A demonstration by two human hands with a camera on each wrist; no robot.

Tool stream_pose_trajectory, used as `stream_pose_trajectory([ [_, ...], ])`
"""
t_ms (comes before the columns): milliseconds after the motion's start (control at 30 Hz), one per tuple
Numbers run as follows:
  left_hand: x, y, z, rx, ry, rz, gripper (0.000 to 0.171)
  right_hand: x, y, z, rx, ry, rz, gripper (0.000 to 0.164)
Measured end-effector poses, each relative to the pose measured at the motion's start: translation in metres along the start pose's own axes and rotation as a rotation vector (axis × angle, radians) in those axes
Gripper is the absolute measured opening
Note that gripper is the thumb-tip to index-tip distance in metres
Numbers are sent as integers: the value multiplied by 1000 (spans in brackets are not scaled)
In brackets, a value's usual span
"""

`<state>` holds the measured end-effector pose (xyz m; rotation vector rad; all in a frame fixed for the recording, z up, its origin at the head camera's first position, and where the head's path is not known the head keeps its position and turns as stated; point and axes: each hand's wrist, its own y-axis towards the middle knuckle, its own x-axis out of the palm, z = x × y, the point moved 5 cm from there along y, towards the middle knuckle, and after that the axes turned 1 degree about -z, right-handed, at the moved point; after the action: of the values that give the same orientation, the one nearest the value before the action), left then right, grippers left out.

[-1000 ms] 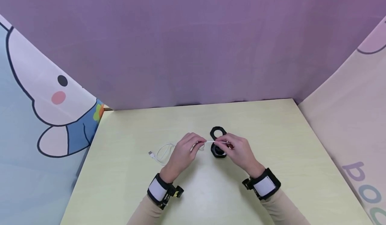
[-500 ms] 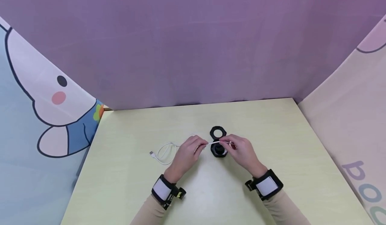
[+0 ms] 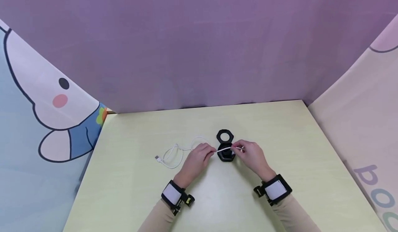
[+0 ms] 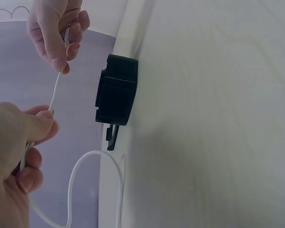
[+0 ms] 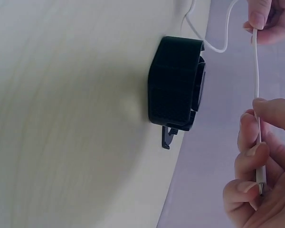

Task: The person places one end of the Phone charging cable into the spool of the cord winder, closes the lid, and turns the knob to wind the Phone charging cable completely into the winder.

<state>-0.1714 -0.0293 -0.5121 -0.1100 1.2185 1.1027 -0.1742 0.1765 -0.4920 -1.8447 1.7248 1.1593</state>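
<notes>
A white USB charging cable (image 3: pixel 224 149) is stretched between my two hands, above a black eight-sided case (image 3: pixel 226 158). My left hand (image 3: pixel 196 160) pinches it between thumb and fingers at the case's left side. On the right, my right hand (image 3: pixel 252 156) holds the end part; its small metal connector (image 5: pixel 261 189) shows near the palm in the right wrist view. The case's lid (image 3: pixel 219 136), with a round hole in it, lies swung back behind the body. From my left hand the rest of the cable runs in a loose loop to a USB plug (image 3: pixel 158 158) on the table.
The pale wooden table (image 3: pixel 124 190) reaches to a purple cloth wall (image 3: pixel 199 52) at the back. Printed cloth panels stand at the left (image 3: pixel 46 121) and right (image 3: pixel 351 121). Each wrist wears a black strap with a camera.
Both hands have shifted a little to the right, carrying the stretched cable over the case. More of the loose cable behind my left hand shows. The case has stayed in place.
</notes>
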Motion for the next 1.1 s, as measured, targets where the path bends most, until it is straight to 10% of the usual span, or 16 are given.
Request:
stream_pose_trajectory([
  [1100,27,1,5,-33,153,-130,45,21,7,20,103,17,-88,9],
])
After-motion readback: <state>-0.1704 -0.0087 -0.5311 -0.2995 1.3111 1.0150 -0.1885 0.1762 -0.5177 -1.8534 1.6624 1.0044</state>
